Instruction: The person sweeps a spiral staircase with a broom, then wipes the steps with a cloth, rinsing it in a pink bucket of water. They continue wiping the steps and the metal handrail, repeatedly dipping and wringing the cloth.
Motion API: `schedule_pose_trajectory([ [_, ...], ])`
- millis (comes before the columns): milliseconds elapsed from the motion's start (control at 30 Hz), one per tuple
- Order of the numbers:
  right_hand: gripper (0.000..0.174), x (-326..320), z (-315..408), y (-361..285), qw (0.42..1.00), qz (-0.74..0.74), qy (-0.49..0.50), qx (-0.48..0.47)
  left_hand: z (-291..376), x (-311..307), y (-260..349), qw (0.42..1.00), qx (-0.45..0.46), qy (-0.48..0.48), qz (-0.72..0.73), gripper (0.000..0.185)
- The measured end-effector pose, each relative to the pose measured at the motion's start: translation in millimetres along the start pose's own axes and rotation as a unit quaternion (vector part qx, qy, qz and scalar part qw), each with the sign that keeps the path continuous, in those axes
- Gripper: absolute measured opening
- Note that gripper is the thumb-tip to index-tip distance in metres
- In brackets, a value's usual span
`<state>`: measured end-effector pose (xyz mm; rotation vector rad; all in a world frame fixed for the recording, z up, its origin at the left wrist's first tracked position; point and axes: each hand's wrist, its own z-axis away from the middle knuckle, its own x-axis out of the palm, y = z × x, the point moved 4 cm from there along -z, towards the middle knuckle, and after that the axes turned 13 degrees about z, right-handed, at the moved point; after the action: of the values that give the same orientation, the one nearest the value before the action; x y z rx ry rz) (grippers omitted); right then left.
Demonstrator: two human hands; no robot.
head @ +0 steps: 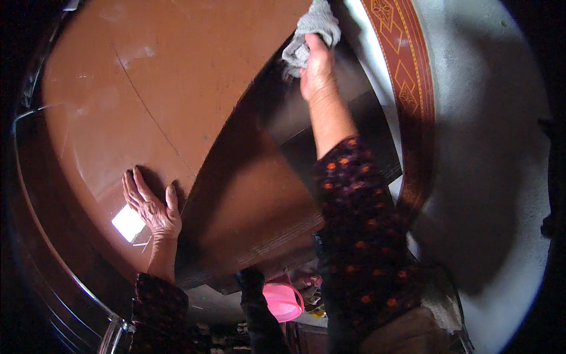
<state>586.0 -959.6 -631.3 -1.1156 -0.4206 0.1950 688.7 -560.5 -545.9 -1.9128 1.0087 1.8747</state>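
Observation:
My right hand point(319, 66) grips a crumpled grey cloth point(316, 20) at the far right edge of a brown panel point(154, 88). The cloth lies against that edge, where a darker, glossy side face point(265, 186) meets the panel. Further down on the left, my left hand point(152, 214) rests palm-down on the brown panel, holding nothing, its thumb apart from the fingers. A thin dark line runs across the panel above this hand. Bright light reflects beside its wrist.
A red patterned border strip point(404, 66) runs along the pale wall point(477, 110) at right. Below stands a pink plastic container point(283, 303) near mixed clutter. Shiny metal tubing point(73, 274) curves along the left. My legs show at the bottom.

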Motion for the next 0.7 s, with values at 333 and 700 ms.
schedule_pose_trajectory([
  [333,0.039,47.6,198.7,163.1,0.967,-0.004,-0.124,0.223,-1.0,-2.1,3.0,1.0,0.007,0.004,0.017,0.086],
  [700,0.051,-24.6,-85.6,-26.5,0.996,-0.051,0.057,0.053,-0.8,-3.2,4.5,1.0,-0.004,0.004,0.008,0.087],
])
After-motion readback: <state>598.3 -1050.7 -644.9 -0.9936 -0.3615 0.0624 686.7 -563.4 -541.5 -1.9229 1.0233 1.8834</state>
